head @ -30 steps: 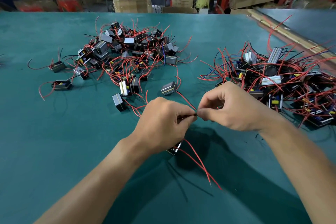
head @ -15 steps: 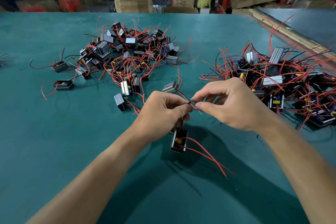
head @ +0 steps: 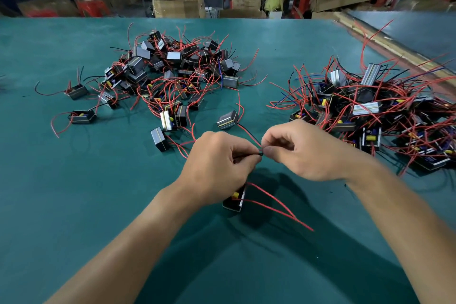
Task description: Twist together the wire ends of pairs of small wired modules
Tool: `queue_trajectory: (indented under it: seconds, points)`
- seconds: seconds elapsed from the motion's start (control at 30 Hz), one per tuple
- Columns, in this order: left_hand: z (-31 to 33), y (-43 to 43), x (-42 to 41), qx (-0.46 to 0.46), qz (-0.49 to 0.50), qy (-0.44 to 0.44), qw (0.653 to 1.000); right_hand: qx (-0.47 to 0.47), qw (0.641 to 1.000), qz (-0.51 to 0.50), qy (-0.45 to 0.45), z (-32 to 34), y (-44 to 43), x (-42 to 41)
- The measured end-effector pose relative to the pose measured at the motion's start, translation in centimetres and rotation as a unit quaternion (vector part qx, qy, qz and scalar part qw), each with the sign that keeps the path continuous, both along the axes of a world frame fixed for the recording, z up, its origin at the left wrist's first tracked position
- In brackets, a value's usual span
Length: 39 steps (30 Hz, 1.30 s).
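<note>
My left hand and my right hand meet fingertip to fingertip over the green table. Both pinch the black wire ends where they join. One small black module hangs below my left hand, with two long red wires trailing to the right. A second grey module lies on the table just beyond the hands, and its black wire runs to the pinch point.
A heap of loose modules with red wires lies at the back centre-left. A second tangled heap is at the right. Single modules lie to the left. Cardboard boxes and people stand beyond the table.
The fingertips have closed together again on the wire ends after parting slightly. The hanging module has swung back partly under my left hand.
</note>
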<state>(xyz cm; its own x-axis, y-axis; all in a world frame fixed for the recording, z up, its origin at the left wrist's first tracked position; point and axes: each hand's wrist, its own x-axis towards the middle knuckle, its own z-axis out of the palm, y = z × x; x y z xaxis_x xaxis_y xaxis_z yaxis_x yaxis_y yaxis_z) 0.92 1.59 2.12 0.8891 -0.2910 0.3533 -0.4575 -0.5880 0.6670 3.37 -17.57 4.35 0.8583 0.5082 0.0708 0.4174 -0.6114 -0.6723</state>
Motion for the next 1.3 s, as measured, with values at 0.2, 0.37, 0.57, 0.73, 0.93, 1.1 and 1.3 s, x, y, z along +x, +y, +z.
queue_trajectory:
  seconds: [0.2,0.37,0.57,0.73,0.93,1.1,1.3]
  points:
    - [-0.2,-0.2,-0.1,0.109,-0.034,-0.162,0.980,-0.064,0.993,0.003,0.098,0.0,-0.4,0.2]
    - [0.2,0.1,0.3,-0.024,0.001,0.045,0.999,0.065,0.998,-0.004,-0.007,0.2,-0.3,0.2]
    - [1.0,-0.1,0.4,-0.150,-0.018,0.189,0.970,0.061,0.993,-0.024,-0.102,-0.1,-0.3,0.3]
    - [1.0,-0.1,0.3,-0.170,-0.028,0.204,0.964,0.051,0.993,-0.019,-0.104,-0.3,-0.2,0.2]
    - [0.4,0.0,0.2,-0.067,0.011,0.088,0.994,0.035,0.996,-0.008,-0.083,-0.4,-0.3,0.3]
    - [0.3,-0.1,0.3,-0.070,0.007,0.057,0.996,0.032,0.996,-0.024,-0.079,-0.3,-0.2,0.4]
    - [0.2,-0.1,0.4,-0.112,0.035,0.052,0.992,0.079,0.990,-0.068,-0.097,-0.4,0.1,0.2]
